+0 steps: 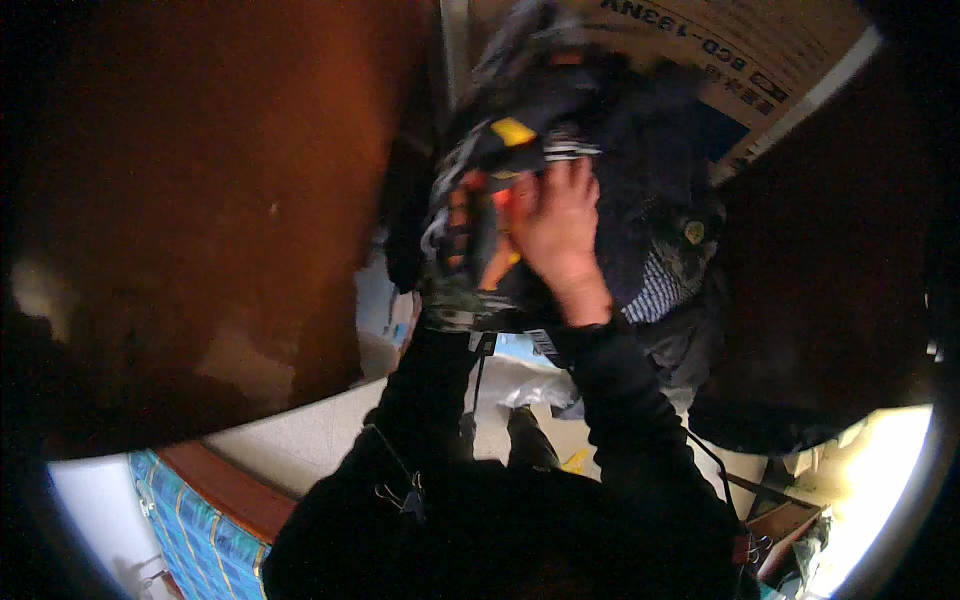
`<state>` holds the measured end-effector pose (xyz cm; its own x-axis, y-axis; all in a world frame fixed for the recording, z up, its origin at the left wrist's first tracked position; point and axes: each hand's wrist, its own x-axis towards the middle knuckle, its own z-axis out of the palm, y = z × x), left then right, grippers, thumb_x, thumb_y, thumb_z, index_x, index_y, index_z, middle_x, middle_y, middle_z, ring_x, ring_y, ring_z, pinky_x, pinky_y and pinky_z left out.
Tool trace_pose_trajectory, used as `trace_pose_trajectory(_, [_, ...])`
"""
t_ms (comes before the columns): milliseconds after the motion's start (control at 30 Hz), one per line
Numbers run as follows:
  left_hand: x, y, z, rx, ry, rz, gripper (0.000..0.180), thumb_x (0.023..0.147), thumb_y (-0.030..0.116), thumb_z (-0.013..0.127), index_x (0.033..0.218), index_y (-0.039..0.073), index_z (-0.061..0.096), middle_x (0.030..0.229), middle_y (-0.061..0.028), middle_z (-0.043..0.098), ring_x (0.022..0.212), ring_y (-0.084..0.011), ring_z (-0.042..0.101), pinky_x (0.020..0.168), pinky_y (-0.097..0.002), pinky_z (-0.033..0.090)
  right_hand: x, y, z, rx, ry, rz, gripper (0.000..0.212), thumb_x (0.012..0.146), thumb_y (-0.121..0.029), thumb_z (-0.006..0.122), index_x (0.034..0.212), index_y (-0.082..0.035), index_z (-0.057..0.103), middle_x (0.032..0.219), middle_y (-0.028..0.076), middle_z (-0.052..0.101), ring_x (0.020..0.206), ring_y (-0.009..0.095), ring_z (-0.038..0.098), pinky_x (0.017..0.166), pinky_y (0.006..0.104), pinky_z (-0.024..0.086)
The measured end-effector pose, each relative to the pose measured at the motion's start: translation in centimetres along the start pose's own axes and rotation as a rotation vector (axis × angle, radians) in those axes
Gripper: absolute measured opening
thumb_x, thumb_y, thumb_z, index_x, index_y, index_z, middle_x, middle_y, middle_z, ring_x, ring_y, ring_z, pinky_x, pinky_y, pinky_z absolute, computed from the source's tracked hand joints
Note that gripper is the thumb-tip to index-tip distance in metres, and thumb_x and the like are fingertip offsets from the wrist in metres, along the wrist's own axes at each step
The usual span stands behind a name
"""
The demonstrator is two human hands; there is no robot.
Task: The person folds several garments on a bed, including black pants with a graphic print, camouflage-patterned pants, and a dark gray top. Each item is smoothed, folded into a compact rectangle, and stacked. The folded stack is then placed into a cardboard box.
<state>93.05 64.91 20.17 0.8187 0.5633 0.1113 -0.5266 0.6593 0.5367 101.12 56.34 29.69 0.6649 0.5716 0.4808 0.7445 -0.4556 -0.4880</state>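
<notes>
A broad reddish-brown wooden door (190,200) fills the frame from nine to eleven o'clock, the largest thing in view, with a printed cardboard carton (770,60) leaning in at one o'clock and deep shadow closing the three o'clock side. Between them, at twelve o'clock, hangs or stands a heap of dark clothing (640,190), a blue-and-white checked piece showing at its lower right. Against the heap's left side a person in black sleeves holds up a dark bundled garment (500,180) with orange, yellow and striped patches; its long axis runs roughly twelve to six o'clock, straight above the person's chest. The right hand (558,235) lies flat on the bundle's front, fingers spread and pressing upward toward twelve o'clock, and is the hand plainly nearer the camera. The left hand (455,250) is mostly buried behind the fabric at the bundle's nine o'clock edge; it appears to grip the cloth, though the fingers cannot be made out. At seven o'clock a pale shelf edge (300,430) curves above a blue patterned cloth (190,530). At five o'clock sits a small open box (785,525), its contents too dim to tell, and a crumpled white plastic bag (520,385) lies near the centre below the arms.
</notes>
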Motion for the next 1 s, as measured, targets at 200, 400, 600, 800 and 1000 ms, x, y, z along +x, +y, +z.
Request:
trace_pose_trajectory(200, [-1.9, -9.5, -10.7, -0.543, 0.256, 0.016, 0.053, 0.095, 0.038, 0.043, 0.140, 0.011, 0.040, 0.147, -0.0142, 0.034, 0.135, -0.0326, 0.031, 0.110, -0.0535, 0.020, -6.5, 5.3, 14.8, -0.325, -0.405, -0.029, 0.060, 0.088, -0.051, 0.050, 0.138, -0.019, 0.042, 0.145, 0.024, 0.031, 0.124, 0.055, 0.035, 0.086, 0.0707, 0.037])
trace_pose_trajectory(400, [-4.5, -12.2, -13.9, -0.811, 0.314, -0.016, 0.047, 0.099, 0.031, 0.037, 0.140, 0.007, 0.040, 0.146, -0.0125, 0.038, 0.133, -0.0292, 0.037, 0.113, -0.0469, 0.023, -9.3, 8.7, 17.0, -0.363, -0.560, -0.088, 0.064, 0.085, -0.046, 0.056, 0.142, -0.025, 0.036, 0.147, 0.022, 0.027, 0.124, 0.050, 0.035, 0.087, 0.0643, 0.041])
trace_pose_trajectory(600, [-6.9, -13.0, -13.0, -0.513, 0.512, 0.064, 0.039, 0.096, 0.026, 0.045, 0.130, 0.008, 0.051, 0.131, -0.0117, 0.054, 0.122, -0.0262, 0.049, 0.110, -0.0493, 0.028, -5.5, 10.9, 12.9, -0.126, -0.769, 0.073, 0.056, 0.083, -0.036, 0.062, 0.132, -0.016, 0.045, 0.139, 0.020, 0.038, 0.126, 0.042, 0.036, 0.092, 0.0561, 0.041])
trace_pose_trajectory(800, [-11.9, -14.0, -12.6, -0.388, 0.498, -0.086, 0.036, 0.089, 0.018, 0.059, 0.124, 0.012, 0.057, 0.112, -0.0023, 0.063, 0.111, -0.0206, 0.054, 0.108, -0.0514, 0.028, -6.3, 15.7, 9.1, -0.377, -0.367, -0.027, 0.063, 0.081, -0.031, 0.065, 0.136, -0.010, 0.042, 0.140, 0.019, 0.036, 0.125, 0.040, 0.037, 0.099, 0.0565, 0.036])
trace_pose_trajectory(1000, [-6.5, -14.4, -11.7, 0.667, 0.694, 0.271, 0.045, 0.085, 0.013, 0.067, 0.128, 0.011, 0.054, 0.124, -0.0027, 0.055, 0.115, -0.0196, 0.050, 0.103, -0.0365, 0.035, -5.4, 18.1, 10.5, -0.313, -0.743, 0.216, 0.082, 0.082, -0.025, 0.064, 0.148, -0.008, 0.017, 0.144, 0.023, 0.030, 0.122, 0.044, 0.041, 0.100, 0.0483, 0.040])
